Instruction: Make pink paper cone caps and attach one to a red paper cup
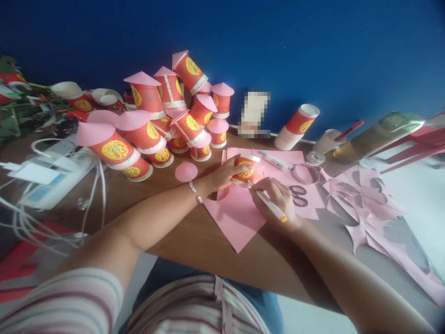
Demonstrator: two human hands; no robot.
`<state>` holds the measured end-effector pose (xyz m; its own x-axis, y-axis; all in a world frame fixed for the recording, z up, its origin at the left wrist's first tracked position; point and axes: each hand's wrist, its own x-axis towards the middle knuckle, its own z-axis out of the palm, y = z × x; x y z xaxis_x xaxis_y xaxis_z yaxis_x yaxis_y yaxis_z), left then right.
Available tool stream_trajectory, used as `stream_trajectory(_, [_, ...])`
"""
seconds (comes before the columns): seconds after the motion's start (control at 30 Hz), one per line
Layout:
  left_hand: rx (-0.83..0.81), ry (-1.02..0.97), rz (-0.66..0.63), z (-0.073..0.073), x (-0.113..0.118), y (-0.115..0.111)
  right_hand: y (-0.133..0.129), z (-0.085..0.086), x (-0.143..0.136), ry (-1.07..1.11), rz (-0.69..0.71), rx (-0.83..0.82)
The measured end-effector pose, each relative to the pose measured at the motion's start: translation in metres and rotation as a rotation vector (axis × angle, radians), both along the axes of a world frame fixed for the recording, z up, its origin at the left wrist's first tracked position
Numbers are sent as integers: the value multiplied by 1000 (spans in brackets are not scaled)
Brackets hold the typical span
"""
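Note:
A red paper cup (245, 172) with a yellow round emblem lies tilted in my left hand (227, 172), whose fingers wrap round its side. My right hand (278, 197) grips a white marker (267, 204) with an orange end. The marker's other end is at the cup's pale rim; whether it touches I cannot tell. Under both hands lie pink paper sheets (239, 222) with round holes cut out. Left of the cup a small pink paper cone (186, 171) rests on the table. Behind the cup is another white marker (276, 160), beside a roll of tape (306, 174).
Several red cups with pink cone tops (191, 125) are stacked at the back left. A white power strip (48, 185) with tangled cables stands at left. More stacked cups (297, 127), a bottle (377, 134) and cut pink scraps (365, 195) occupy the right, before a blue wall (313, 46).

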<state>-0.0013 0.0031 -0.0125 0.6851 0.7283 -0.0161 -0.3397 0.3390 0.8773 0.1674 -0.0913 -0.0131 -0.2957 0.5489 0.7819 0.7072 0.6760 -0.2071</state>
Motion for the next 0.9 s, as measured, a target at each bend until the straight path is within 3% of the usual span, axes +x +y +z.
stream_trajectory(0.5, [-24,24,5,3,-2,-2,0,1,2,-7,113,-31])
stream_trajectory(0.9, [-23,8,15,0,-2,1,-2,4,1,13,95,-13])
